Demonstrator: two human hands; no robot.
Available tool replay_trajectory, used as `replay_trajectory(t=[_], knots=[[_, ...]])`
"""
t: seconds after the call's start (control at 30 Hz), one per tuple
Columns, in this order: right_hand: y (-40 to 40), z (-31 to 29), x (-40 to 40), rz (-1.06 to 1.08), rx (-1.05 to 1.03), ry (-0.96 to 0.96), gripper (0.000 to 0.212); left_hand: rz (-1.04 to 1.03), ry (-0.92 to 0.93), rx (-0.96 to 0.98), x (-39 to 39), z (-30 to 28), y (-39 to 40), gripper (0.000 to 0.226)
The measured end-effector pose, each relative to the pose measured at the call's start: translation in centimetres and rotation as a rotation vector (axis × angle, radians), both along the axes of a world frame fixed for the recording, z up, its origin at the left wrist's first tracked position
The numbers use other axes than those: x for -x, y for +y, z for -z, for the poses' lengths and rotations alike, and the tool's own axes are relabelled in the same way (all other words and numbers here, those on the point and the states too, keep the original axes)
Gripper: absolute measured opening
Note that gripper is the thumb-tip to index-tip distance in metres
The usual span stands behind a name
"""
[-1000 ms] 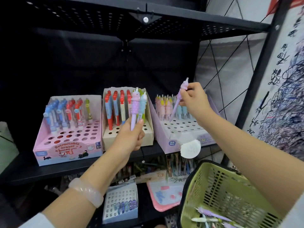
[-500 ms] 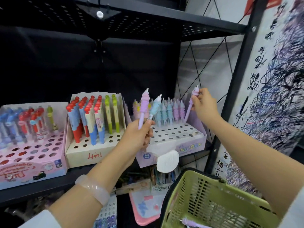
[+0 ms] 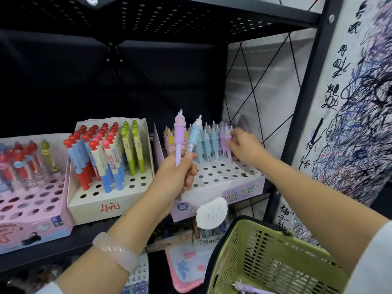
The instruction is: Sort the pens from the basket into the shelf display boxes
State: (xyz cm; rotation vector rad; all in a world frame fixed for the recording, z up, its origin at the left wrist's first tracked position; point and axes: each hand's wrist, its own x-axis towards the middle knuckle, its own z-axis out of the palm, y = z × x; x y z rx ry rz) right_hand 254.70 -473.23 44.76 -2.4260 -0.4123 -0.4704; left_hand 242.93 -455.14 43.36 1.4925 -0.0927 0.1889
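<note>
My left hand (image 3: 176, 175) is shut on two unicorn pens held upright, a purple pen (image 3: 179, 136) and a light blue pen (image 3: 194, 134), in front of the lilac unicorn display box (image 3: 233, 189). My right hand (image 3: 244, 149) reaches into the back right of that box and pinches a purple pen (image 3: 224, 137) that stands among the rows of pens there. The green basket (image 3: 273, 257) hangs at the lower right, with a purple pen (image 3: 246, 287) lying inside at the bottom edge.
A cream box (image 3: 101, 206) of red, blue and green pens stands left of the unicorn box, and a pink box (image 3: 31, 217) further left. A black shelf (image 3: 169, 15) runs overhead, with a black post (image 3: 301, 115) at right. More stock sits on the shelf below.
My right hand has lowered its purple pen into the back right rows of the unicorn box. The view has moved closer and to the right. My left hand still holds its two pens.
</note>
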Motion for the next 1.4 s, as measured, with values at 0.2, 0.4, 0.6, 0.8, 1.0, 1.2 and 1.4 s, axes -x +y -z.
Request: replay_trajectory(t=[0.2, 0.4, 0.6, 0.8, 1.0, 1.2, 1.4], knots=[[0.6, -0.1, 2.3, 0.155, -0.069, -0.045, 0.028, 0.005, -0.007, 0.019, 0.6, -0.3, 0.4, 0.021], [5.8, -3.7, 8.6, -0.383, -0.573, 0.355, 0.025, 0.022, -0.021, 0.022, 1.8, -0.4, 0.1, 0.019], [7.1, -5.6, 9.1, -0.267, -0.693, 0.168, 0.01, -0.046, 0.014, -0.052, 3.4, -0.7, 2.8, 0.019], [5.1, -4.5, 7.3, 0.026, -0.27, -0.057, 0.015, -0.151, 0.045, -0.095, 4.1, -0.2, 5.8, 0.023], [6.0, -2.9, 6.1, -0.003, -0.221, -0.015, 0.02, -0.139, 0.052, 0.005, 3.9, -0.6, 6.0, 0.024], [6.0, -2.1, 4.9, -0.014, -0.125, 0.036, 0.023, -0.122, 0.04, 0.036, 3.9, -0.5, 6.0, 0.022], [6.2, -1.9, 3.9, -0.003, -0.122, 0.109, 0.028, -0.115, -0.01, -0.063, 3.9, -0.1, 5.6, 0.015]])
